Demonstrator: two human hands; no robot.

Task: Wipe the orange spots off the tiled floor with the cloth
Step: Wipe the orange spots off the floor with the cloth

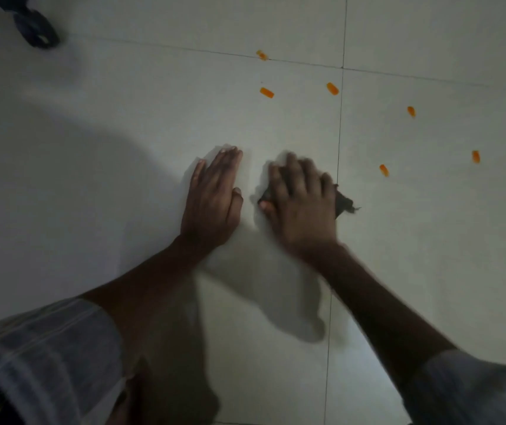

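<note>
Sleeves: striped sleeve (40,357) on my left arm sits nearest the lens; both forearms reach forward and down, so I am low over the floor.
Left hand: my left hand (215,194) lies flat on the tiled floor (123,118), fingers straight and together, holding nothing. Judged purpose: a prop for my weight while the other arm works.
Right hand: my right hand (299,197) presses down on the dark cloth (343,205), fingers spread and bent over it. Grip: clamped on the cloth, palm on top for pressure.
Cloth: mostly hidden under the hand; a frayed corner sticks out at the right, just left of the vertical grout line (339,133). Hand is blurred, so likely mid-stroke.
Orange spots: seven visible, none under the cloth. Nearest spot (384,170) lies right of the cloth, past the grout line; others (267,92) sit farther ahead.
Progress: judged early; all visible spots remain.
Other: dark caster wheel (35,30) at far left, well apart.
</note>
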